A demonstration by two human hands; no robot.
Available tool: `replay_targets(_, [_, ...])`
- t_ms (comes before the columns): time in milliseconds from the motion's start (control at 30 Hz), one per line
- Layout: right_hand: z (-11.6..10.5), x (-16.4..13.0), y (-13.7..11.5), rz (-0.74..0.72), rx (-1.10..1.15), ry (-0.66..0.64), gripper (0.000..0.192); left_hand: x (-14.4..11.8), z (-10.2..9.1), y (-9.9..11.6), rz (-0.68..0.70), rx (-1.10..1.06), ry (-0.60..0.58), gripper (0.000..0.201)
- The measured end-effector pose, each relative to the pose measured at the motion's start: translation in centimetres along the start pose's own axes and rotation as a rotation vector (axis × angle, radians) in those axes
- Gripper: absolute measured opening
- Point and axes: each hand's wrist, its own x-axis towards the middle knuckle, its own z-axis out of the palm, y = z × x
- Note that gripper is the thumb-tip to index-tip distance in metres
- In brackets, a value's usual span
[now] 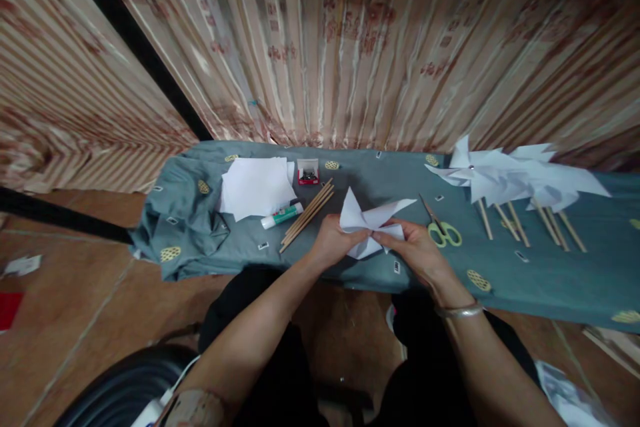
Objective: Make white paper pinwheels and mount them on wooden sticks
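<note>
My left hand [333,240] and my right hand [417,248] both pinch a white folded paper pinwheel head [370,220] at its middle, just above the teal cloth-covered table [350,177]. Its pointed flaps stick up and to the right. Right of my right hand lie yellow-handled scissors [443,230]. A bundle of thin wooden sticks [306,215] and a glue stick with a green label [281,215] lie left of my left hand.
A stack of white paper squares [255,187] and a small red box of pins [308,172] sit at the back left. Several finished white pinwheels on sticks [520,183] lie at the right. A patterned curtain [350,40] hangs behind the table.
</note>
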Motion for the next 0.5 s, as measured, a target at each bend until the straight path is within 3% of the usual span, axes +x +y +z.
replay_targets(300, [0.2, -0.6, -0.2, -0.057, -0.084, 0.032, 0.043, -1.4, -0.3, -0.5, 0.071, 0.019, -0.080, 0.026])
replay_targets(500, [-0.5, -0.9, -0.9, -0.123, -0.163, 0.082, 0.042, -2.3, -1.9, 0.0, 0.161, 0.111, -0.099, 0.046])
